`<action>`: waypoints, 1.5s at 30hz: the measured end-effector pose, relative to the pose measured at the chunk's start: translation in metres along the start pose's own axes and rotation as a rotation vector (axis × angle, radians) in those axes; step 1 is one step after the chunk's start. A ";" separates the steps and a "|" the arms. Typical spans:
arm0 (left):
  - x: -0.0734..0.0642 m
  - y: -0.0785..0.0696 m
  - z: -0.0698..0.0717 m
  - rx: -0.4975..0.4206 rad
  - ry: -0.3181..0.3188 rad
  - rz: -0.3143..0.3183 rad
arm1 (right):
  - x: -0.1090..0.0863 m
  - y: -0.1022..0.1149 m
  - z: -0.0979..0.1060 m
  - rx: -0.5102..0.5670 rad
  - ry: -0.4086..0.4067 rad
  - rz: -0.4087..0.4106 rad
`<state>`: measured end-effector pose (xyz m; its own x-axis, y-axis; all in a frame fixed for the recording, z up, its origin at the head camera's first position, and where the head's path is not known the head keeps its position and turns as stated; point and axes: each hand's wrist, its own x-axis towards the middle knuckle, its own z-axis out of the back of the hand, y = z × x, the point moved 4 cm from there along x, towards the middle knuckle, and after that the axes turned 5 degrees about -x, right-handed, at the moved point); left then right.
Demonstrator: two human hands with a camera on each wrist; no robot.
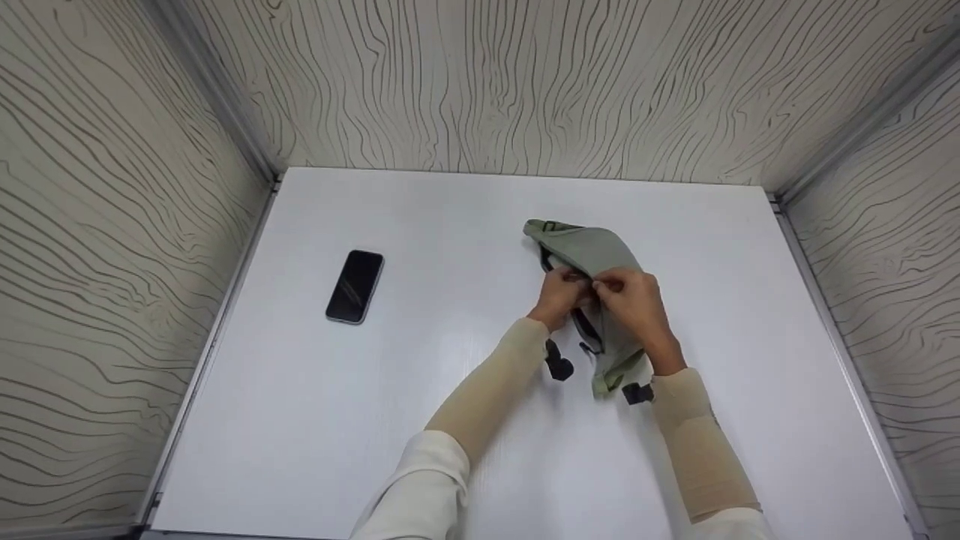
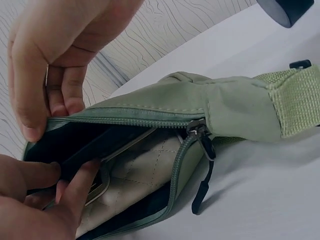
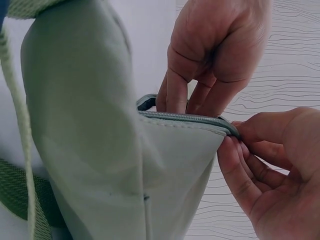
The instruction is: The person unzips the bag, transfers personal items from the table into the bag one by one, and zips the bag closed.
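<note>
A sage-green waist bag (image 1: 600, 247) lies on the white table with its zip parted. My right hand (image 1: 634, 300) pinches the zipped edge of the opening between thumb and fingers, as the right wrist view shows close up. The left hand (image 1: 562, 296) reaches into the mouth of the bag, its fingers (image 2: 80, 187) at a beige quilted item (image 2: 145, 165) with a thin shiny edge. I cannot tell whether those fingers grip the item or only touch it. A black zip pull (image 2: 201, 195) hangs at one end of the opening.
To the left on the table (image 1: 420, 420) lies a dark-screened phone (image 1: 355, 286), well apart from the bag. Wood-grain panels (image 1: 480, 90) enclose the table at the back and both sides. Green webbing strap (image 2: 297, 100) runs from the bag's end.
</note>
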<state>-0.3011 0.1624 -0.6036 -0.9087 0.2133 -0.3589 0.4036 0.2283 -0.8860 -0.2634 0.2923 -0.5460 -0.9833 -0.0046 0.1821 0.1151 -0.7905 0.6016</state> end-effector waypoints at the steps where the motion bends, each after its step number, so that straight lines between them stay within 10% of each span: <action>1: 0.000 0.000 0.000 0.010 -0.006 -0.001 | 0.000 0.000 0.000 0.000 0.002 -0.002; 45: -0.004 0.001 0.000 0.086 0.001 0.017 | -0.002 -0.002 -0.002 0.007 0.014 -0.034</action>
<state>-0.2973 0.1615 -0.6034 -0.9016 0.2178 -0.3736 0.4081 0.1427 -0.9017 -0.2624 0.2928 -0.5489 -0.9885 0.0131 0.1506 0.0830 -0.7858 0.6129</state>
